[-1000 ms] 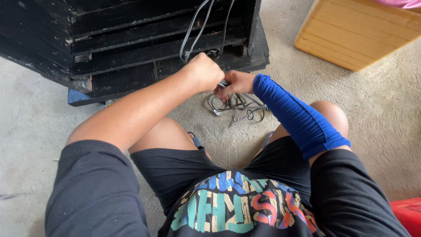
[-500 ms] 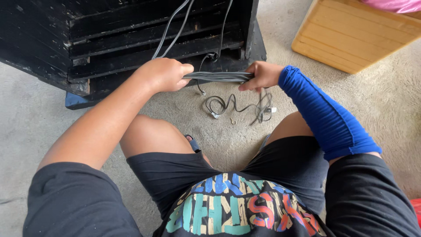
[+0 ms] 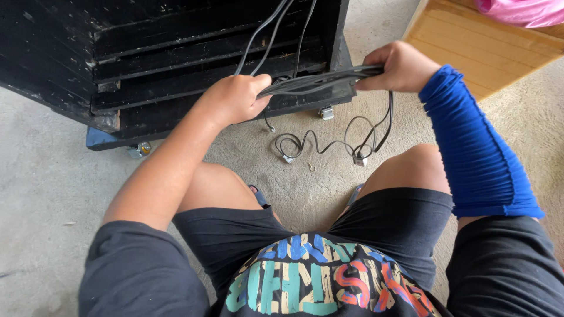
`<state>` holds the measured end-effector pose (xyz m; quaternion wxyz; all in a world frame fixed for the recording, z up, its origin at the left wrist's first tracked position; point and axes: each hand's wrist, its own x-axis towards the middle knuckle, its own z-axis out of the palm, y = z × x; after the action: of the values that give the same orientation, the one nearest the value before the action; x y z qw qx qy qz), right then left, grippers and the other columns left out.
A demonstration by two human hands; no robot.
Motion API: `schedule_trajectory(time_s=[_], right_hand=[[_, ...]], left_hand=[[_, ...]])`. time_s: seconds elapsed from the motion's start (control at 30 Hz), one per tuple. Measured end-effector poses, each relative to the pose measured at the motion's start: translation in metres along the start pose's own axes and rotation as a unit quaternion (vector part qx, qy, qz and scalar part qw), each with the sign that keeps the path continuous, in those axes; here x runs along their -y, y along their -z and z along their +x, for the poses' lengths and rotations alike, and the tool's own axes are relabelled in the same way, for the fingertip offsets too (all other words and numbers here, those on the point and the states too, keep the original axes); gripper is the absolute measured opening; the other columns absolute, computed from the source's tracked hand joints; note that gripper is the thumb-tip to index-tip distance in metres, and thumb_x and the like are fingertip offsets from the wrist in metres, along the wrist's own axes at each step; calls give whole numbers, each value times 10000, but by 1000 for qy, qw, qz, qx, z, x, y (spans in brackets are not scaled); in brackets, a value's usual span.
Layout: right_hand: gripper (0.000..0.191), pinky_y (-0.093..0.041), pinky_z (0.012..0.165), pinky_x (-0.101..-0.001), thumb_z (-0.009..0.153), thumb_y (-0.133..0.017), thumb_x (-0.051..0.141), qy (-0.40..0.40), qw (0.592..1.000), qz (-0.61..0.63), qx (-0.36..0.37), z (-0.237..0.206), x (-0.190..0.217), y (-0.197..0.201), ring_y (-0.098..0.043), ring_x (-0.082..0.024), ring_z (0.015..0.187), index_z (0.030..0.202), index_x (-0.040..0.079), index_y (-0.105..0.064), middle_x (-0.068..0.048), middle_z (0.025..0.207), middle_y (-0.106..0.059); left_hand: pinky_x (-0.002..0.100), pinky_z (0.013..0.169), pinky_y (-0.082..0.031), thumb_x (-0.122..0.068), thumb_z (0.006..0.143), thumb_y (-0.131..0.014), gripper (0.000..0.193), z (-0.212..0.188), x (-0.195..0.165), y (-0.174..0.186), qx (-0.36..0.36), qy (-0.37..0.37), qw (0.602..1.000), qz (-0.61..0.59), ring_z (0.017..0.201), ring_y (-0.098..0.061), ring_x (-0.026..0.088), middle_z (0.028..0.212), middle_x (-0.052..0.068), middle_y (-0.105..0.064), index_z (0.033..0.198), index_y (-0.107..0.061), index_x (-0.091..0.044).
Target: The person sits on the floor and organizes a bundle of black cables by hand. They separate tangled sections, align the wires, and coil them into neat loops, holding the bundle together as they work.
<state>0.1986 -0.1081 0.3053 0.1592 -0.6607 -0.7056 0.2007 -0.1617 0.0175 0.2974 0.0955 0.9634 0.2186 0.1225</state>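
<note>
Currently gathering a bundle of grey cables (image 3: pixel 320 82) into a straight run, stretched taut and roughly level between the two hands. Left hand (image 3: pixel 235 98) clamped around one end of the bundle, right hand (image 3: pixel 392 66) clamped around the other, well apart from each other, right forearm in a blue sleeve (image 3: pixel 476 152). Bundle held just in front of the black cabinet (image 3: pixel 147 58), above the concrete floor (image 3: pixel 47 158); thinner black leads (image 3: pixel 329 144) hanging from the right end and lying coiled on the floor between the knees. Judged as the straightening stage of tidying the cables; next move likely calling for a fold or loop, bringing the hands together without slackening either grip.
</note>
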Motion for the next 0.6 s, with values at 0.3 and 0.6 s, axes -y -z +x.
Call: schedule_trajectory(time_s=[0.3,0.6], right_hand=[[507,-495,539,-379,888,-706,552,-41,990,-76,113,-15,38,6,-562,-194,518,888,53,-796,-86,576,-623],[435,-571,682,-401,845,-682,478,26,972,-71,224,-10,27,-52,-705,-241,663,1060,112,-777,-100,761,-763]], left_hand=[[310,400,-503,-499,862,-738,467,-16,21,-55,-150,-94,981,81,490,-644,216,608,77,-594,838,-550,-72],[409,456,-525,-548,965,-655,489,-14,5,-41,-15,-120,987,108,531,-666,303,605,109,-637,778,-595,-100]])
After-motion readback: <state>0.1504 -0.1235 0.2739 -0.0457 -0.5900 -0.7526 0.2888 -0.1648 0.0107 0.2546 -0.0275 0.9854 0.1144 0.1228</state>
